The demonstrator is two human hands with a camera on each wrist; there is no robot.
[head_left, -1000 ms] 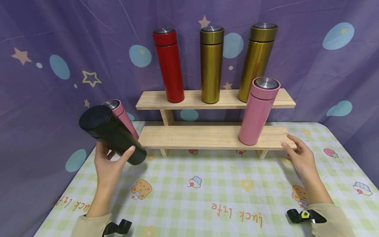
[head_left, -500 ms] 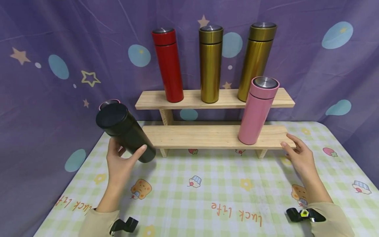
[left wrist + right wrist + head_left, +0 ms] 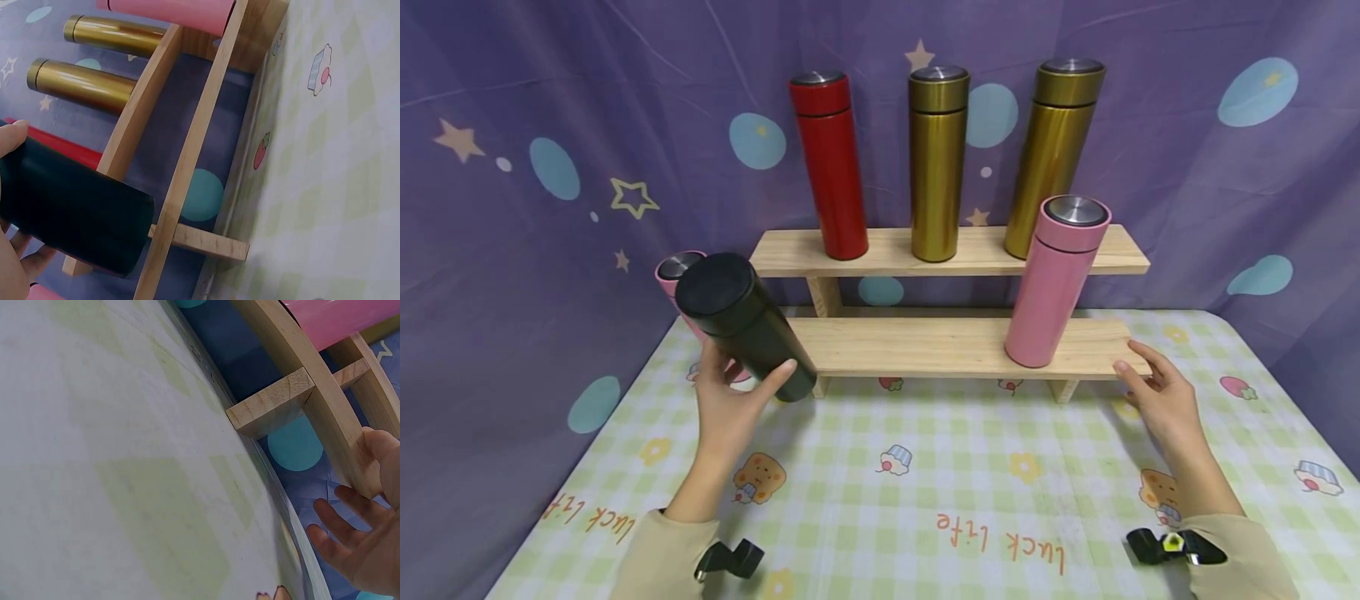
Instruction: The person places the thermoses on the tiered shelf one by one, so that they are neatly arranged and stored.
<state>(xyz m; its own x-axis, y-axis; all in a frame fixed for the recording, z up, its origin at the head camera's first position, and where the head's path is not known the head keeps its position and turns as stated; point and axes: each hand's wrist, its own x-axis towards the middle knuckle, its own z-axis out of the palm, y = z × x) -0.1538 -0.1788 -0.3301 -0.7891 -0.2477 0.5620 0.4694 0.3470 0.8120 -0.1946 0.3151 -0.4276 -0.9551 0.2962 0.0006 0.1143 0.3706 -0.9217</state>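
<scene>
My left hand (image 3: 730, 412) grips a black thermos flask (image 3: 748, 329), thumb on the near side and fingers behind. The flask leans, its lid toward the upper left and its base overlapping the left end of the lower board (image 3: 910, 346) of a wooden two-tier shelf. In the left wrist view the flask's base (image 3: 125, 231) points at the shelf boards. At the shelf's right end, my right hand (image 3: 1167, 404) holds the lower board's corner between thumb and fingers, as the right wrist view shows too. A pink flask (image 3: 1054, 292) stands upright on that board's right part.
On the upper board (image 3: 883, 250) stand a red flask (image 3: 833, 175) and two gold flasks, one in the middle (image 3: 937, 175) and one at right (image 3: 1051, 158). Another pink flask (image 3: 676, 271) is partly hidden behind the black one. A checked cloth (image 3: 962, 467) covers the table.
My left hand has carried the black flask rightward to the lower board's left end, so the pink flask behind now shows on its left side. My right hand stays at the shelf corner.
</scene>
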